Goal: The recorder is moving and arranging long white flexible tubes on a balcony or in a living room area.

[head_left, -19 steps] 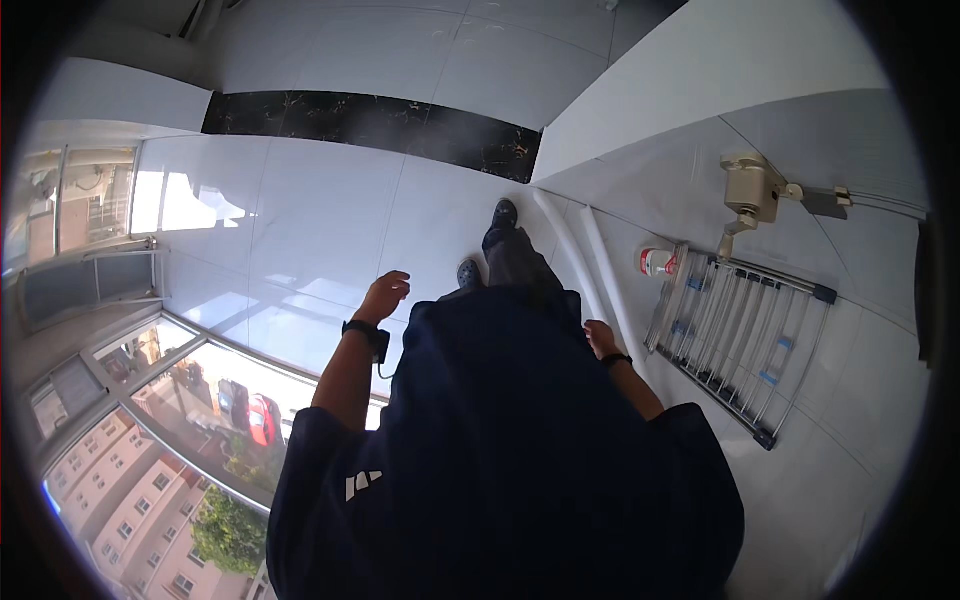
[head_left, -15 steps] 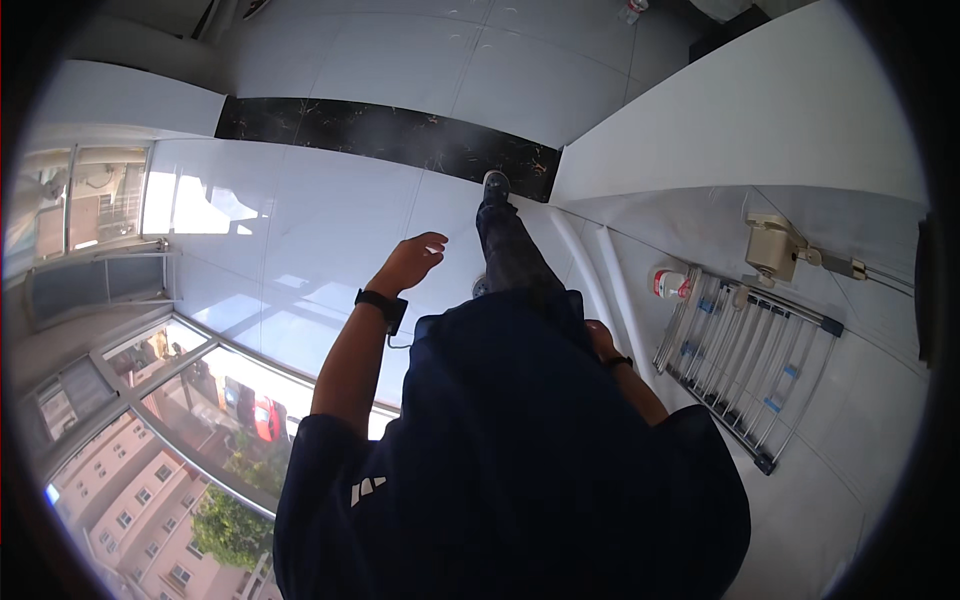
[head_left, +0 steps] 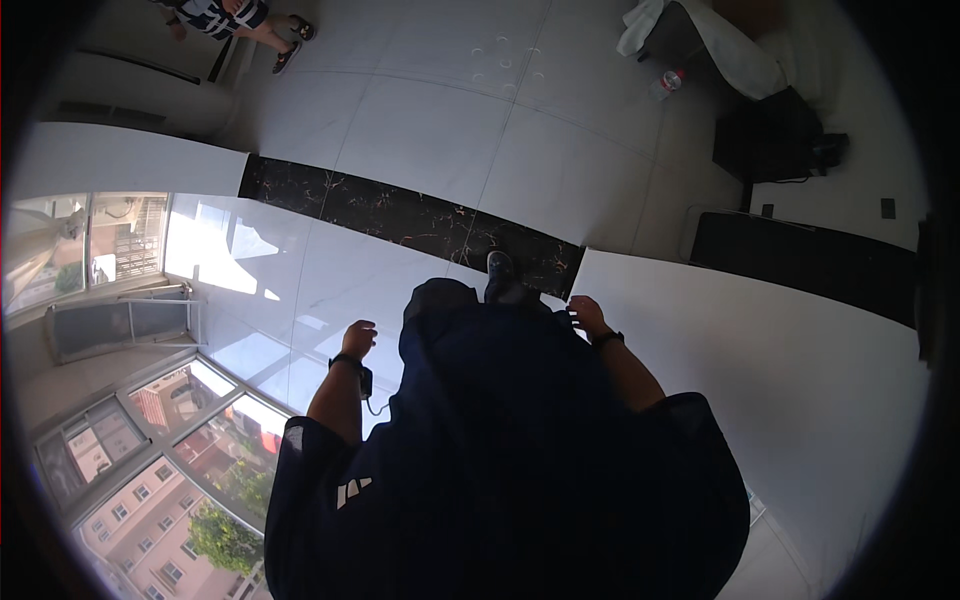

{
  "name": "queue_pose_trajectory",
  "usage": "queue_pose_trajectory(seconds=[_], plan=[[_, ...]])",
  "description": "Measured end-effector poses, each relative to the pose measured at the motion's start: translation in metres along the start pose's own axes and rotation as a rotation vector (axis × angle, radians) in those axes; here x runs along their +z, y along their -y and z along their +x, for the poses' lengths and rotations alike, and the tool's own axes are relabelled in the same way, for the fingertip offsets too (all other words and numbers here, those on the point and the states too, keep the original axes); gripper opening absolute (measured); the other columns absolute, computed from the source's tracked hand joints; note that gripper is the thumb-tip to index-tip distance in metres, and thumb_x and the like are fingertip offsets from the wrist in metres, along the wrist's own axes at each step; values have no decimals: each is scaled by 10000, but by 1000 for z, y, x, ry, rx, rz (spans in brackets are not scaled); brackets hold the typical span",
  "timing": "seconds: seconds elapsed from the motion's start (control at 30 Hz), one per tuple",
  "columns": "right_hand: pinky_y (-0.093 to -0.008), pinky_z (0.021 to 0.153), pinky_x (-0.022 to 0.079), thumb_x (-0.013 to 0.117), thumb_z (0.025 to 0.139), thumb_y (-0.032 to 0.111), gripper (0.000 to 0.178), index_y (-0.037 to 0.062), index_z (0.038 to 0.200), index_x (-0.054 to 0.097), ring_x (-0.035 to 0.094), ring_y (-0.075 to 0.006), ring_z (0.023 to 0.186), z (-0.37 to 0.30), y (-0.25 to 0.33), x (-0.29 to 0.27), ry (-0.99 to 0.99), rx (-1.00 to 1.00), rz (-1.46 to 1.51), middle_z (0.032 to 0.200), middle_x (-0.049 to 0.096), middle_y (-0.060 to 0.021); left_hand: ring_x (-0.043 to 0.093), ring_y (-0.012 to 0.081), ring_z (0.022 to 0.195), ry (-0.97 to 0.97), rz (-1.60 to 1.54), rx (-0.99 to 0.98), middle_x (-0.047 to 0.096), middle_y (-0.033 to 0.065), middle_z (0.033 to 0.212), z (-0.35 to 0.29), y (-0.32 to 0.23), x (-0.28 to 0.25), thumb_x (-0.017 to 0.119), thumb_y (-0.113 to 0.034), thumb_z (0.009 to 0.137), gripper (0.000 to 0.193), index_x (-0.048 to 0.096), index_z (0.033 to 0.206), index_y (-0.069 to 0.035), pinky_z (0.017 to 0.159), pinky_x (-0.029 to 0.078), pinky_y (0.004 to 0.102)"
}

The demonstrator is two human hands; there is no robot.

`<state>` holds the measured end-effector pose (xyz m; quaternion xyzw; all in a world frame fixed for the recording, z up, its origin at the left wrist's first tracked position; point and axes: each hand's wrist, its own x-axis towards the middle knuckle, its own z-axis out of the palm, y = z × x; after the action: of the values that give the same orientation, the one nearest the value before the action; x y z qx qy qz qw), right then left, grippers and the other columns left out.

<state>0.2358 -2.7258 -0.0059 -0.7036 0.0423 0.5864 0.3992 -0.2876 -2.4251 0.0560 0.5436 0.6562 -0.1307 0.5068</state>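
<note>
My left hand (head_left: 360, 339) hangs in the air at my left side, holding nothing. Its fingers are loosely bent and slightly apart, and a dark band with a small device (head_left: 365, 383) and cable sits at that wrist. On the other side, my right hand (head_left: 590, 316) is beside my hip, next to the end of a white wall (head_left: 740, 340). Its fingers are apart, with nothing in them, and a dark band circles the wrist. One of my shoes (head_left: 500, 266) is at the near edge of a black marbled floor strip (head_left: 400, 214).
Beyond the strip, a clear bottle with a red cap (head_left: 671, 84) lies on the tiles, near a black box (head_left: 768, 135) and a white cloth (head_left: 640, 25). Another person (head_left: 270, 30) stands far left. Windows (head_left: 215, 425) and a leaning framed panel (head_left: 125, 325) line my left.
I have moved forward to the black strip. My left hand has dropped back toward my side, and my right hand shows more fully. The folding rack has left view; another person has come into it.
</note>
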Motion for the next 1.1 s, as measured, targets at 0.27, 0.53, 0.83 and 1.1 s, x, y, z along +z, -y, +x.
queue_pose_trajectory(seconds=[0.27, 0.53, 0.83, 1.1], plan=[[-398, 812, 498, 587, 921, 301, 367, 126, 1243, 562, 643, -207, 929, 109, 228, 31, -89, -92, -163, 1055, 646, -45, 688, 323, 973, 260, 371, 305, 705, 162, 1059, 50, 103, 46, 556, -274, 929, 282, 692, 1073, -73, 861, 543, 461], [-459, 760, 523, 626, 914, 261, 404, 107, 1275, 534, 671, -253, 879, 180, 377, 116, -139, 64, -151, 1080, 675, -75, 705, 215, 875, 338, -258, -269, 711, 53, 1014, 236, -134, -124, 515, -208, 936, 306, 657, 1190, -115, 686, 539, 398], [-461, 927, 453, 549, 941, 339, 439, 135, 1329, 515, 606, -275, 1058, 263, 508, 195, -104, 83, -51, 1212, 623, -85, 663, 315, 1057, -289, 128, 560, 703, 138, 1129, 421, -560, -413, 600, -199, 893, 324, 628, 1198, -94, 919, 517, 388], [-455, 932, 443, 526, 966, 299, 427, 113, 1350, 524, 616, -261, 1088, 378, 664, 223, -26, 204, -671, 1247, 621, -109, 663, 308, 1038, -219, 155, 574, 706, 129, 1107, 509, -738, -528, 587, -203, 898, 324, 622, 1197, -84, 911, 516, 394]])
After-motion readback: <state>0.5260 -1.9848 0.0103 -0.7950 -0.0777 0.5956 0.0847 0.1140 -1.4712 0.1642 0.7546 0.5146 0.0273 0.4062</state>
